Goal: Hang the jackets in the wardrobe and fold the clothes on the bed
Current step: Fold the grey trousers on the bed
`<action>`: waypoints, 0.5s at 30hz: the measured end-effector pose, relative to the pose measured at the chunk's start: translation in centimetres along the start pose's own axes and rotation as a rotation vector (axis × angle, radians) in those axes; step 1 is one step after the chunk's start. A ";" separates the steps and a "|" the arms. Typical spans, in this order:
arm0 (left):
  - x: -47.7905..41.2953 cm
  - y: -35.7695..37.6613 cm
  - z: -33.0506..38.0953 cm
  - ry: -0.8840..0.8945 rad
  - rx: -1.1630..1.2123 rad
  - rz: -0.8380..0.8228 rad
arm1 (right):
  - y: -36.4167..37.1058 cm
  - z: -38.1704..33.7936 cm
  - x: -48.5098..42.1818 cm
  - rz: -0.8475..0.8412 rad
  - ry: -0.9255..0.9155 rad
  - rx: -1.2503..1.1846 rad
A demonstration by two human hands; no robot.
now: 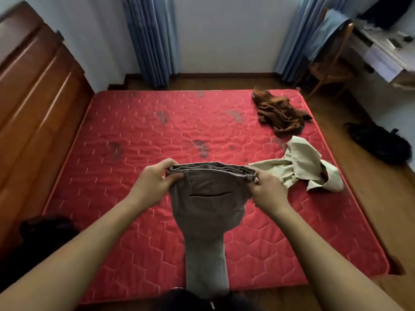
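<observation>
The grey trousers (208, 205) are being gripped at the waist by fingers (164, 163) of the left hand (155, 182) and right hand (267, 189), best kept level and tight.

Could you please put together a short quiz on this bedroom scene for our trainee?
1. True or false: the left hand and right hand both grip the waistband of the grey trousers.
2. The crumpled garment nearest the right hand is: A) blue, B) beige, C) green.
3. Fill in: the brown garment lies near the far ____ corner of the red mattress.
Key: 1 true; 2 B; 3 right.
</observation>
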State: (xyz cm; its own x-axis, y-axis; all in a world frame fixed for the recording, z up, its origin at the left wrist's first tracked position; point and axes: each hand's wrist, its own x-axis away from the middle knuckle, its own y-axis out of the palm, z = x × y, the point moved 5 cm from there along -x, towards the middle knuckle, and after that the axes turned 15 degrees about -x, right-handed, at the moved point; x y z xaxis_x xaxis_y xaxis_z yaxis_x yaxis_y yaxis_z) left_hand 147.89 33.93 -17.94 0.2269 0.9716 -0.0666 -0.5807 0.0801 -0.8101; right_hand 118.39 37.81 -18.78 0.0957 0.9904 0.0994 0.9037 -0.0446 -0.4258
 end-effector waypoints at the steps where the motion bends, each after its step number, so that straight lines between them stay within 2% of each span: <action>1: -0.5 0.8 -0.6 -0.027 0.005 -0.008 | 0.6 0.9 -0.9 -0.026 0.049 -0.070; 5: -2.1 4.1 -2.9 -0.192 0.158 -0.057 | 2.9 5.4 -4.7 -0.136 0.246 -0.307; 9: -3.1 7.8 -6.3 -0.351 0.346 -0.044 | 4.8 7.7 -6.9 -0.162 0.448 -0.558; 12: -4.2 10.1 -8.6 -0.428 0.376 -0.052 | 6.3 9.7 -8.7 -0.151 0.506 -0.653; 15: -7.9 11.3 -10.9 -0.452 0.331 -0.033 | 8.0 11.8 -13.8 -0.146 0.492 -0.625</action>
State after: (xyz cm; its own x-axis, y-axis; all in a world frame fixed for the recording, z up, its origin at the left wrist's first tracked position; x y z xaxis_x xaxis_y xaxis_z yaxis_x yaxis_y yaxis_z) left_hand 148.02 24.76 -32.94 -0.0659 0.9603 0.2712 -0.8097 0.1074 -0.5770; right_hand 119.39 25.30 -34.19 -0.0004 0.8276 0.5613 0.9735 -0.1280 0.1893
